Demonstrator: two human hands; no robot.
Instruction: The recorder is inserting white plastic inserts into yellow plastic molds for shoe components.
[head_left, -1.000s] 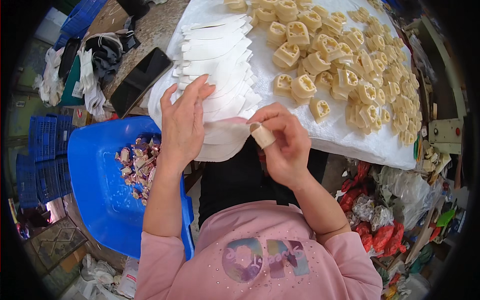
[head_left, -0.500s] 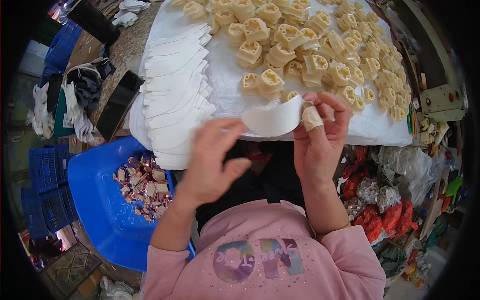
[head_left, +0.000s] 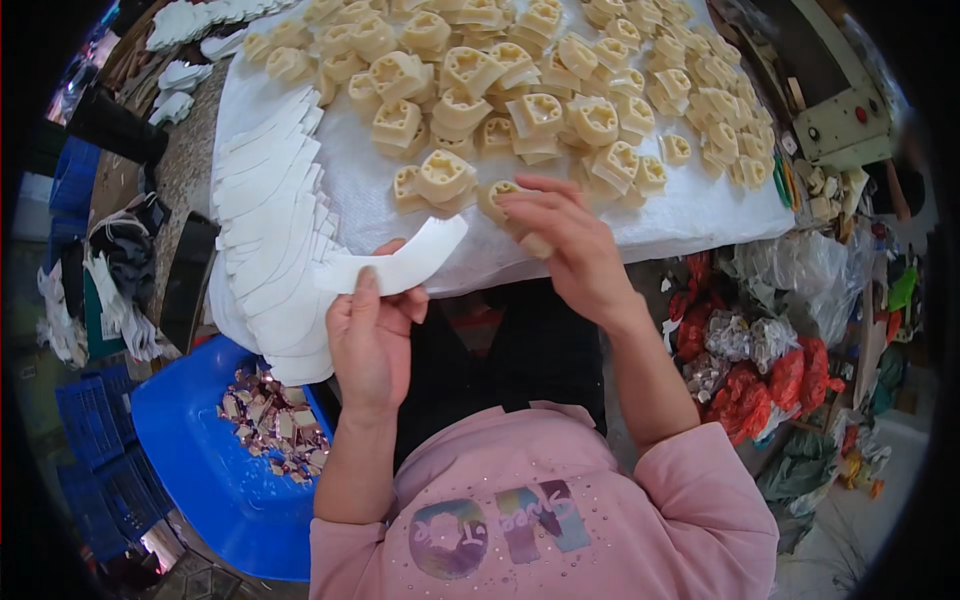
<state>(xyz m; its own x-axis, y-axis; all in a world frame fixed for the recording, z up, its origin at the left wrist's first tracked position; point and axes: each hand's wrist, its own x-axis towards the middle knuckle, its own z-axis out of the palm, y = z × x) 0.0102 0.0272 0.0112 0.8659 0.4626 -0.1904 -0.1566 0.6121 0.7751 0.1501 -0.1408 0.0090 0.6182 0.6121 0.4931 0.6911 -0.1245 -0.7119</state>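
My left hand (head_left: 372, 335) pinches a curved white strip (head_left: 408, 262) between thumb and fingers, beside a row of overlapping white strips (head_left: 270, 200). To its right, my right hand (head_left: 575, 240) reaches over the table edge with fingers stretched out and the thumb apart. A beige wrap covers the thumb. The fingertips meet a cream-coloured hollow moulded piece (head_left: 492, 200) and partly hide it; I cannot tell how firmly they touch it. Many similar cream pieces (head_left: 448, 175) lie heaped beyond on the white-covered table (head_left: 340, 225).
A blue tub (head_left: 185, 455) of shiny pinkish scraps (head_left: 270, 420) stands at left below the table. A dark flat phone-like slab (head_left: 188, 280) and gloves (head_left: 120, 300) are at the left edge. Red and clear plastic bags (head_left: 745, 400) crowd the lower right.
The white strip has passed from my right hand to my left. My right hand has moved left to a cream piece. The view has shifted, showing the table further left.
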